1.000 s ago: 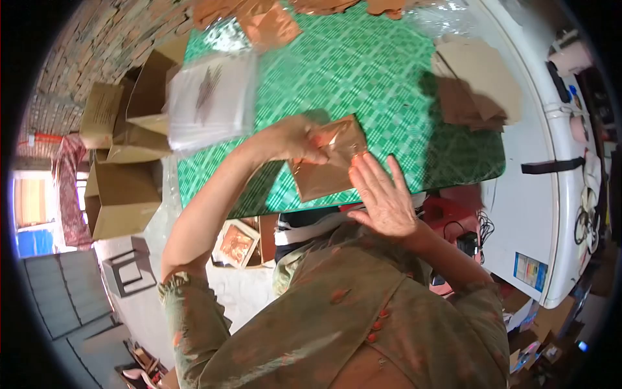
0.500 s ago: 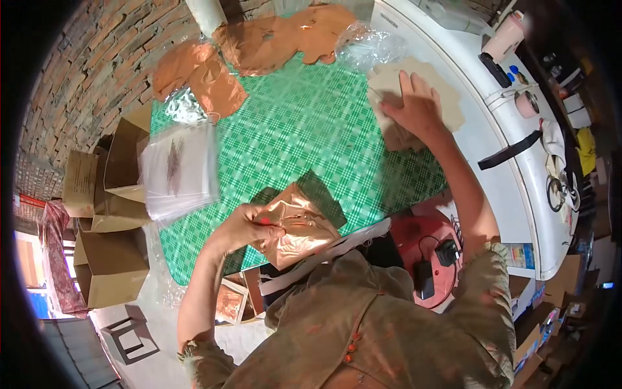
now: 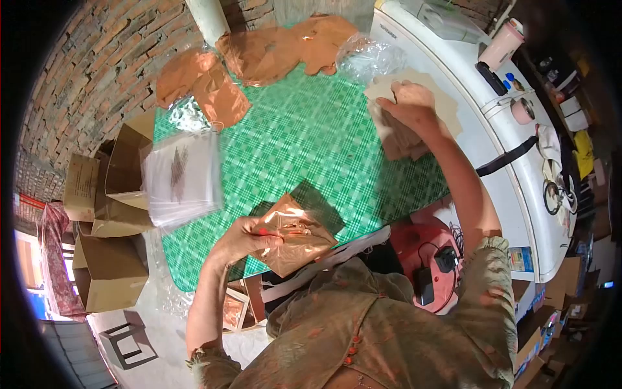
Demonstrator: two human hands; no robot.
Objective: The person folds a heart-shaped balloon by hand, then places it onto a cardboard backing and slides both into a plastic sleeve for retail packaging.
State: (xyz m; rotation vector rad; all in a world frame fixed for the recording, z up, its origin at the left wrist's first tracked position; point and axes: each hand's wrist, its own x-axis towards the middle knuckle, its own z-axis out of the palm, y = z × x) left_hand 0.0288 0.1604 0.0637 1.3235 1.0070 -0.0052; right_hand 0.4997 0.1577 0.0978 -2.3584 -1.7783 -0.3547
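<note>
My left hand pinches a shiny copper-coloured foil bag by its left side, thumb on top. The bag is roughly square, turned cornerwise and creased, above the near edge of the table. At the back right, my right hand rests on a fanned stack of beige card sheets. Its fingers are curled in at the top sheets, with the thumb to the left; the fingertips are partly hidden.
A green checked cloth covers the table. Clear plastic bags lie left, copper foil pieces at the back. Open cardboard boxes stand left. A white fridge lies along the right, a red stool below the table edge.
The fingers of my right hand, spread over the card stack before, have curled in. My left hand still holds the foil bag, which has turned slightly. The whole view has shifted a little.
</note>
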